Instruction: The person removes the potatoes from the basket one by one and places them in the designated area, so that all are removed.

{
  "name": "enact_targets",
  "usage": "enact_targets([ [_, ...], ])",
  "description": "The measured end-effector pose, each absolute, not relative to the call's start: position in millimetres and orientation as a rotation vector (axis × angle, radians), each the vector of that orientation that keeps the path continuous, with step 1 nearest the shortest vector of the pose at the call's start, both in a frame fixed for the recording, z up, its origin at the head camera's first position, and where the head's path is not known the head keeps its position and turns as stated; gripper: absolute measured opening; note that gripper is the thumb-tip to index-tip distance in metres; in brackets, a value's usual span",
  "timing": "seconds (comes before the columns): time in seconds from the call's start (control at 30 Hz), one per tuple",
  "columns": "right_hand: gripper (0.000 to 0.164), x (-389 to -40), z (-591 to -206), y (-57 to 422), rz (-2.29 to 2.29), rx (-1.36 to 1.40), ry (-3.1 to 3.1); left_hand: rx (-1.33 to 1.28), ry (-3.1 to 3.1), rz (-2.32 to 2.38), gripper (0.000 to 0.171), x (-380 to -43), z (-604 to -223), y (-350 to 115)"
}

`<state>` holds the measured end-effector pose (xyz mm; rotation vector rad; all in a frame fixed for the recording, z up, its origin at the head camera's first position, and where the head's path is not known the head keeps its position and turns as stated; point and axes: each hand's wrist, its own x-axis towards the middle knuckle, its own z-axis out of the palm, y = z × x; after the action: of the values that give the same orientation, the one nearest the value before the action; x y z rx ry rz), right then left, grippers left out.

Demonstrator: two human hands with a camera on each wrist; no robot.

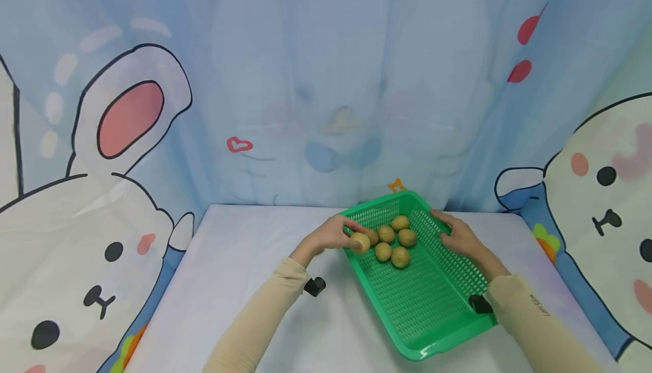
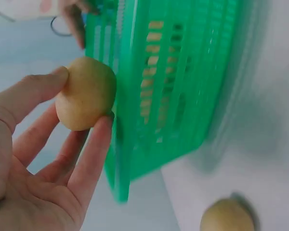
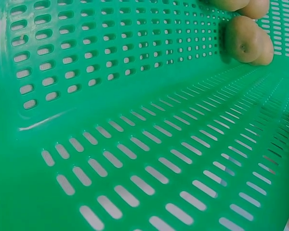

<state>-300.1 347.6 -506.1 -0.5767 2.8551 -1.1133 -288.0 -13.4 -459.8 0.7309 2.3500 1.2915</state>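
Note:
My left hand (image 1: 333, 234) pinches a potato (image 1: 360, 242) between thumb and fingertips at the left rim of a green plastic basket (image 1: 377, 311). In the left wrist view, the held potato (image 2: 85, 94) is round and yellowish, close beside the basket's rim (image 2: 125, 144). My right hand (image 1: 460, 238) grips the basket's right rim, thumb toward the inside. Several potatoes (image 1: 400, 257) lie grouped at the basket's far end; part of that group (image 3: 243, 41) shows at the upper right of the right wrist view.
A white cloth (image 1: 244, 260) covers the table. Another potato (image 2: 226, 216) lies outside the basket in the left wrist view. Black wrist cameras are strapped by the left sleeve (image 1: 314, 286) and right sleeve (image 1: 519, 311). A printed curtain (image 1: 331, 78) hangs behind.

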Motion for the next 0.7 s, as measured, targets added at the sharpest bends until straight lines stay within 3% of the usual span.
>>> enact_targets([
  [0.33,0.063,-299.5,-502.2,347.8,-1.122,-0.574,2.848,0.626,2.494,1.294,0.037,-304.6,-461.3,-72.3],
  [0.7,0.062,-299.4,-507.1,346.8,-1.147,-0.607,2.850,0.267,2.506,1.416,0.035,-300.7,-482.7,-135.1],
])
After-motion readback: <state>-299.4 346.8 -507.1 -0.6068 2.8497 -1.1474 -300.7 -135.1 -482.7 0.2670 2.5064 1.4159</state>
